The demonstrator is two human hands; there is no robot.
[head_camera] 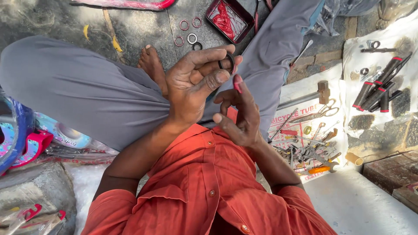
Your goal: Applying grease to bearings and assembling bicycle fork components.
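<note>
I sit cross-legged in grey trousers and an orange shirt. My left hand [193, 85] is raised over my lap and pinches a small dark ring [227, 62] between thumb and fingers. My right hand [239, 113] hovers just below and to the right, fingers loosely curled, with red grease on the index fingertip, holding nothing I can see. On the stone floor beyond my foot lie several small rings [189, 32], red and metal, next to a small red tin [230, 19] with red grease in it.
To my right a white sheet [305, 93] holds a hammer [311, 93], scissors [322, 112], spanners and screwdrivers. Farther right lie black handlebar grips [379, 89] with red bands. Colourful bicycle parts [17, 135] sit at my left.
</note>
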